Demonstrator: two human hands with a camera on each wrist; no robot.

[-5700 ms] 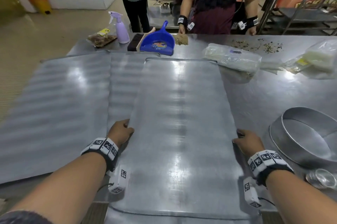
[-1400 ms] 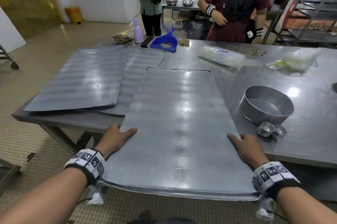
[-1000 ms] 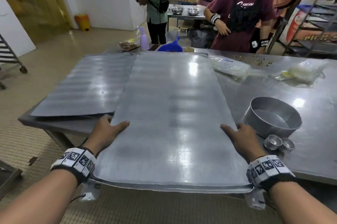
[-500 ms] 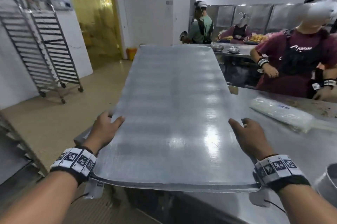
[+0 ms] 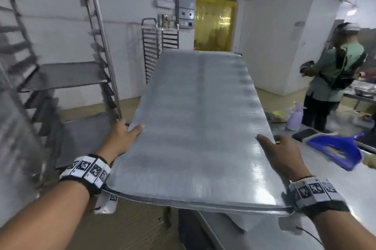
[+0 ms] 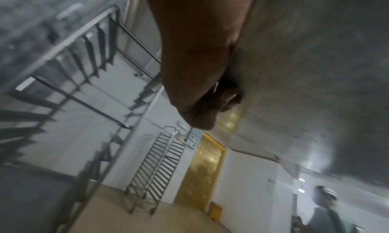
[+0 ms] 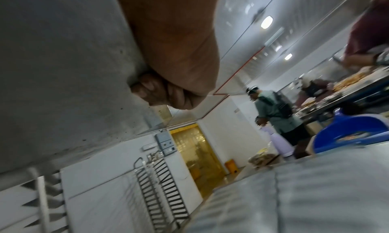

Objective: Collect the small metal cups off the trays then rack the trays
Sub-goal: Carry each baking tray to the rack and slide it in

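The long flat silver metal tray (image 5: 195, 127) hangs in the air, clear of the steel tabletop (image 5: 345, 198), carried lengthwise toward twelve o'clock. The left hand (image 5: 122, 137) clamps its left edge and the right hand (image 5: 282, 158) its right edge, thumbs on top and fingers curled beneath: a firm grip on both sides. The tall steel tray rack (image 5: 67, 78) stands at ten o'clock, one tray already in it. The risk, I judge, is the far end striking an upright or missing a runner, since the tray is long.
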